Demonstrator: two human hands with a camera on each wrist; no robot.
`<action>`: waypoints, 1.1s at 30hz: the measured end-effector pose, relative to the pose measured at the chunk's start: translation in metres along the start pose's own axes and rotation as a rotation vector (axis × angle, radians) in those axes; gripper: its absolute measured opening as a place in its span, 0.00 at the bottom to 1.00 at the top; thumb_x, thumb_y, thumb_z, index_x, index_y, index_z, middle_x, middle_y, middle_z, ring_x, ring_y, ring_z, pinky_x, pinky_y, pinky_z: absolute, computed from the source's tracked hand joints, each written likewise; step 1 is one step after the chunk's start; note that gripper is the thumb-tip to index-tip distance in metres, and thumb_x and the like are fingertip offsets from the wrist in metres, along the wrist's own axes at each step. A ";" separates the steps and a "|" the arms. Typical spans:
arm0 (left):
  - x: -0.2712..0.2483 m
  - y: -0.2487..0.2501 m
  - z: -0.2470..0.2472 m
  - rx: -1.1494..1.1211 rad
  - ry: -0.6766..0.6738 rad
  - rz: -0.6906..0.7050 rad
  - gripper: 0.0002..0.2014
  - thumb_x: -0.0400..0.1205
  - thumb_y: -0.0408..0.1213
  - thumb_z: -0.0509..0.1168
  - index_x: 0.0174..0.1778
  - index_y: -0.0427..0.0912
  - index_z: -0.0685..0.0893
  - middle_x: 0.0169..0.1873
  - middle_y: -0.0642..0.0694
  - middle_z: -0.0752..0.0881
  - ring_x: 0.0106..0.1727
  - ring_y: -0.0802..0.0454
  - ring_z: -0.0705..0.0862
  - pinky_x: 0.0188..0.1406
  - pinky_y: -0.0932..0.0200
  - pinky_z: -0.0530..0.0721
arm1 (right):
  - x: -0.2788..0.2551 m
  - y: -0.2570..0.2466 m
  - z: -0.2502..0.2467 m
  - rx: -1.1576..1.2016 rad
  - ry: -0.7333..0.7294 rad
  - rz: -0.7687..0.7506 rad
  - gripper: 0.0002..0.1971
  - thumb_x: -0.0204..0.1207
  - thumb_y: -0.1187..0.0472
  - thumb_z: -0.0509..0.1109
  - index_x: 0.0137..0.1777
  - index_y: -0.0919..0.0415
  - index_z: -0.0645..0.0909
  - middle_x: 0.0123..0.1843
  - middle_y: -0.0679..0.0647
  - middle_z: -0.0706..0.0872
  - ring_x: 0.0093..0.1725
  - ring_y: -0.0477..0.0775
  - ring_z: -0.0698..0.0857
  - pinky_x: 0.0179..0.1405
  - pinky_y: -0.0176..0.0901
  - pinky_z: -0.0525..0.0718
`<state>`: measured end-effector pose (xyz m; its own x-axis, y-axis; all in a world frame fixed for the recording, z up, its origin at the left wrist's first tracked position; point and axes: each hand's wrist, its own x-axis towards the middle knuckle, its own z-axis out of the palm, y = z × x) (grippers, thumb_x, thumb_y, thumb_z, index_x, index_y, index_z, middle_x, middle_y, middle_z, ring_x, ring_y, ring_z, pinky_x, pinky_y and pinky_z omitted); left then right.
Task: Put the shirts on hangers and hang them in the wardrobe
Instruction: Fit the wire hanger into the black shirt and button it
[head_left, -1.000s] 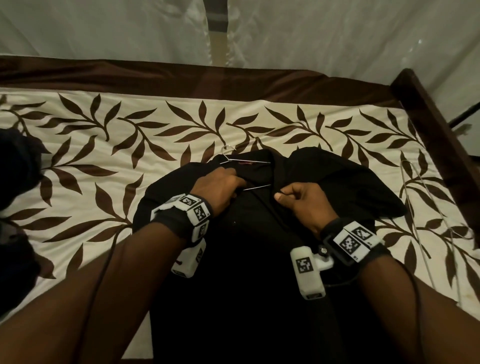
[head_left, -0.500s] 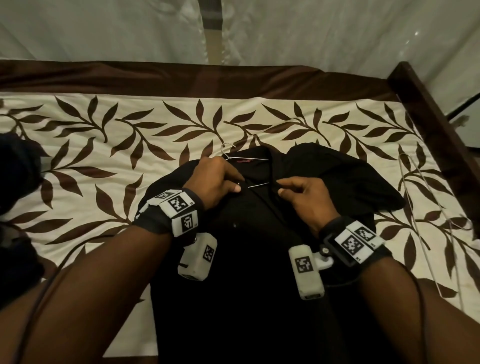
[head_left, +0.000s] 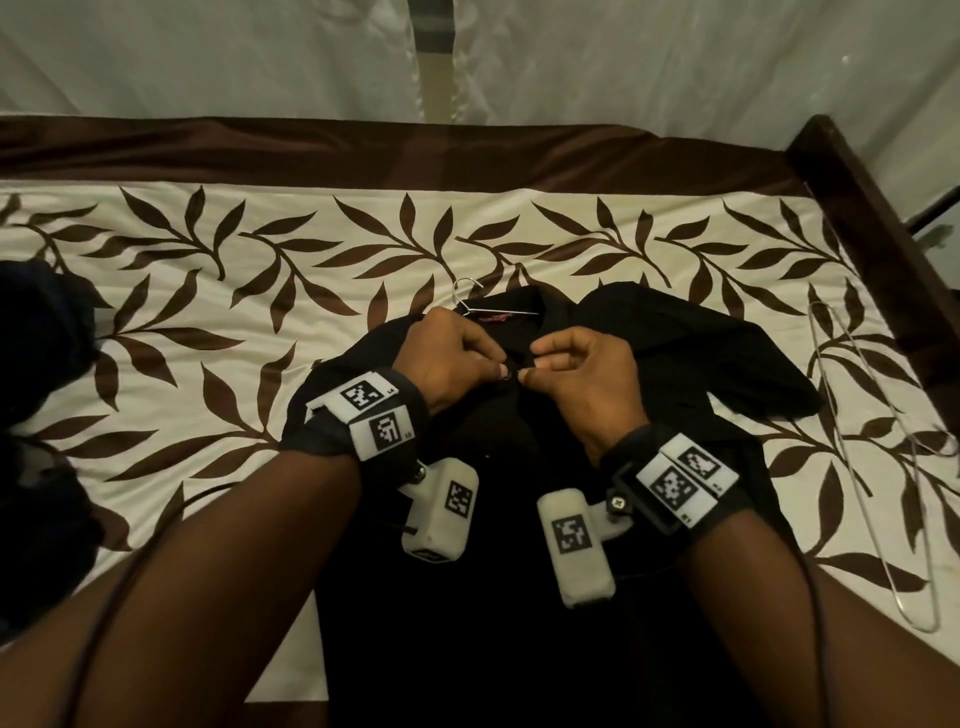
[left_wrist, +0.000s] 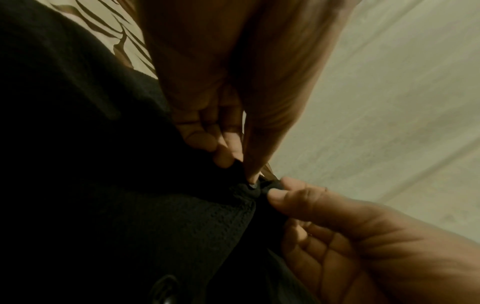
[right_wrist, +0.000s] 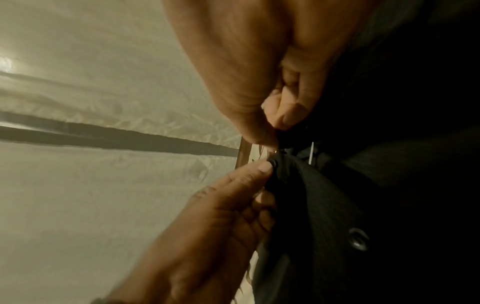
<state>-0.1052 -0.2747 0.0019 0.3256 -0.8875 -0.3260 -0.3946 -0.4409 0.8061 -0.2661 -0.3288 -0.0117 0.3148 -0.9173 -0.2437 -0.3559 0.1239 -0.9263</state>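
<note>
- The white blocks strapped to the left wrist (head_left: 371, 415) carry black-and-white square coded markers; small digits stand at their corners, too small to read.
- The white blocks on the right wrist (head_left: 680, 480) bear the same kind of markers, with tiny figures that cannot be read.
- A small reddish label (head_left: 496, 318) sits inside the collar of the black shirt (head_left: 519, 597); its lettering is too blurred to read.

The shirt (head_left: 675, 353) lies on the bed (head_left: 208, 291), a spare hanger (head_left: 883, 467) to its right.
</note>
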 end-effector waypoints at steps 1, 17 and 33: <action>-0.001 0.000 0.001 -0.036 0.018 -0.016 0.06 0.75 0.30 0.77 0.46 0.43 0.92 0.42 0.50 0.91 0.47 0.58 0.88 0.54 0.60 0.86 | -0.002 0.002 0.003 -0.011 0.000 -0.029 0.13 0.66 0.71 0.83 0.45 0.56 0.87 0.39 0.54 0.90 0.40 0.51 0.91 0.45 0.44 0.91; -0.005 -0.004 0.007 -0.164 -0.019 -0.050 0.09 0.79 0.24 0.71 0.49 0.41 0.90 0.36 0.43 0.91 0.39 0.52 0.89 0.56 0.51 0.90 | -0.005 0.011 0.008 -0.150 -0.068 -0.198 0.14 0.66 0.70 0.83 0.50 0.59 0.88 0.42 0.51 0.89 0.41 0.49 0.89 0.44 0.36 0.90; 0.010 0.005 0.003 0.385 -0.251 0.477 0.16 0.83 0.32 0.69 0.66 0.47 0.85 0.57 0.52 0.86 0.53 0.60 0.82 0.53 0.68 0.79 | -0.006 0.029 -0.001 -0.374 0.053 -0.572 0.09 0.68 0.65 0.80 0.48 0.58 0.88 0.43 0.48 0.86 0.38 0.42 0.84 0.39 0.30 0.84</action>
<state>-0.1070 -0.2864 0.0013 -0.1525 -0.9811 -0.1192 -0.7399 0.0334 0.6719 -0.2793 -0.3197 -0.0367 0.5034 -0.8184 0.2773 -0.4300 -0.5156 -0.7411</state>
